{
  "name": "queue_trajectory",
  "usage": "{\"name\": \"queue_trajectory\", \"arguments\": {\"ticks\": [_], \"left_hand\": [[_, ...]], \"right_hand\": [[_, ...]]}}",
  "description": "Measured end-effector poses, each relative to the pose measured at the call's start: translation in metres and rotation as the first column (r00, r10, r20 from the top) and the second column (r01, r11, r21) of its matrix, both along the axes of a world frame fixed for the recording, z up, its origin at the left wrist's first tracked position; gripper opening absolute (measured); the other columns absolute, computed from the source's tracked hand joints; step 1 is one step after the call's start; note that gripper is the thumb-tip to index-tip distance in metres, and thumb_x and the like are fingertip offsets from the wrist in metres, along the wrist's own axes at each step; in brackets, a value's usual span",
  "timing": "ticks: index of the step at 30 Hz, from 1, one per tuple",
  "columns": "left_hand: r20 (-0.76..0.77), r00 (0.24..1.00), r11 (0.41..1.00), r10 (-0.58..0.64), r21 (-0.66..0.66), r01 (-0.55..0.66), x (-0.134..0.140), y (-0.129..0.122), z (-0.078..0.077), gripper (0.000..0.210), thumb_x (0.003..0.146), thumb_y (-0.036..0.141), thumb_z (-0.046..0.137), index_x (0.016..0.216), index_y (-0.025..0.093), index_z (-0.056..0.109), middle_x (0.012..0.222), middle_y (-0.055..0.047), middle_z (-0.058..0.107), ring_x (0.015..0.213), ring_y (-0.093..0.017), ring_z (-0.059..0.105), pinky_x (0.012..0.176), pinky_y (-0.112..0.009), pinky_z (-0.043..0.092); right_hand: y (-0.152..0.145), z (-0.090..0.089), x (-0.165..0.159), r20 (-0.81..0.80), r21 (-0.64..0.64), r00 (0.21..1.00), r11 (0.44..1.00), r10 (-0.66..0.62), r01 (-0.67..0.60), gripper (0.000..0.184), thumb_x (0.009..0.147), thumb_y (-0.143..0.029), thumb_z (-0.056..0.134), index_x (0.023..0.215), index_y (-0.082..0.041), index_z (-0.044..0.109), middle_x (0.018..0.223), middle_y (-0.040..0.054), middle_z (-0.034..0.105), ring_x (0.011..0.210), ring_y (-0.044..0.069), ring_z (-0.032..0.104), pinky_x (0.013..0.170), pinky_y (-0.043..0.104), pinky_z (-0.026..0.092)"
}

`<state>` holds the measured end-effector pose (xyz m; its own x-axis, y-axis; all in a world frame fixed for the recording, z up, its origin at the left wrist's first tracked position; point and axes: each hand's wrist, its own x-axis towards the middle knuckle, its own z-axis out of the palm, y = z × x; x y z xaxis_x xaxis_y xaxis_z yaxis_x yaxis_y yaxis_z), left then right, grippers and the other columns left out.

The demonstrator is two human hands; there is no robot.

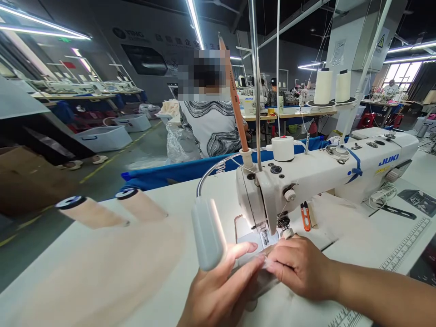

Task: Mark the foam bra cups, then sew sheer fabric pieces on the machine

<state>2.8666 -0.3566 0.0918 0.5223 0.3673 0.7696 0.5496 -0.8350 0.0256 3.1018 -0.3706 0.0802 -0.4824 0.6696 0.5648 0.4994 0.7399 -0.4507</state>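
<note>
A thin, sheer piece of fabric [267, 284] lies in front of the needle and presser foot [265, 237] of a white sewing machine [316, 170]. My right hand [303, 268] is closed, pinching the fabric's edge between thumb and fingers. From the left, my left hand [225, 286] holds the same piece, its index fingertip meeting the right thumb at the edge. The left thumb stretches apart toward the presser foot, while the lower fingers are partly hidden under the cloth. A grey lamp [207, 234] hangs just above my left hand.
Orange thread snips [305, 217] lie behind my right hand. Two beige thread cones [91, 212] rest on their sides near pale fabric [112, 272] at left. A pencil [235, 100] stands on the machine head. A person [211, 122] sits beyond the table [177, 190].
</note>
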Motion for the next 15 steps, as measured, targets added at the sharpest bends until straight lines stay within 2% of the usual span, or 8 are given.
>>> {"name": "queue_trajectory", "arguments": {"ticks": [4, 7, 9, 11, 15], "left_hand": [[0.044, 0.999, 0.995, -0.016, -0.095, 0.02, 0.004, -0.002, -0.004, 0.026, 0.1, 0.01, 0.055, 0.112, 0.028, 0.07, 0.115, -0.008, 0.07, 0.1, -0.023, 0.07, 0.084, -0.035, 0.059], [0.088, 0.996, 0.988, -0.031, -0.15, 0.044, 0.008, -0.001, -0.003, 0.022, 0.101, 0.015, 0.053, 0.106, 0.029, 0.068, 0.11, -0.007, 0.069, 0.096, -0.022, 0.07, 0.081, -0.033, 0.058], [0.109, 0.994, 0.98, -0.023, -0.196, 0.044, 0.011, -0.002, -0.002, 0.021, 0.103, 0.016, 0.051, 0.104, 0.029, 0.068, 0.107, -0.006, 0.07, 0.094, -0.021, 0.07, 0.082, -0.032, 0.058], [0.131, 0.991, 0.973, -0.028, -0.225, 0.057, 0.013, -0.003, -0.001, 0.021, 0.104, 0.018, 0.05, 0.1, 0.028, 0.067, 0.103, -0.004, 0.071, 0.09, -0.02, 0.07, 0.078, -0.031, 0.057], [0.153, 0.988, 0.959, -0.014, -0.278, 0.056, 0.016, -0.007, 0.001, 0.026, 0.103, 0.016, 0.048, 0.094, 0.027, 0.07, 0.101, -0.004, 0.072, 0.088, -0.019, 0.07, 0.075, -0.029, 0.056]], "right_hand": [[-0.001, 0.002, 0.0, -0.023, -0.038, 1.0, 0.999, 0.007, -0.008, 0.028, 0.108, -0.026, 0.047, 0.08, -0.024, 0.052, 0.073, -0.0012, 0.063, 0.068, 0.016, 0.056, 0.071, 0.03, 0.043], [-0.001, 0.002, 0.0, -0.078, -0.062, 0.997, 0.998, -0.01, 0.005, 0.004, 0.103, -0.025, 0.057, 0.099, -0.024, 0.059, 0.084, 0.0007, 0.07, 0.074, 0.019, 0.06, 0.074, 0.031, 0.047], [-0.001, 0.001, 0.0, -0.11, -0.031, 0.994, 1.0, -0.001, -0.002, 0.015, 0.098, -0.022, 0.061, 0.113, -0.024, 0.058, 0.09, 0.0016, 0.071, 0.077, 0.02, 0.061, 0.074, 0.032, 0.049], [0.0, 0.0, 0.0, -0.126, 0.01, 0.992, 1.0, 0.021, -0.02, 0.024, 0.096, -0.018, 0.061, 0.119, -0.025, 0.057, 0.089, 0.0008, 0.069, 0.078, 0.02, 0.06, 0.073, 0.032, 0.049], [0.001, 0.001, 0.001, -0.159, 0.021, 0.987, 1.0, 0.016, -0.013, 0.018, 0.096, -0.015, 0.061, 0.111, -0.026, 0.062, 0.088, 0.0004, 0.065, 0.08, 0.02, 0.059, 0.074, 0.032, 0.05]]}}
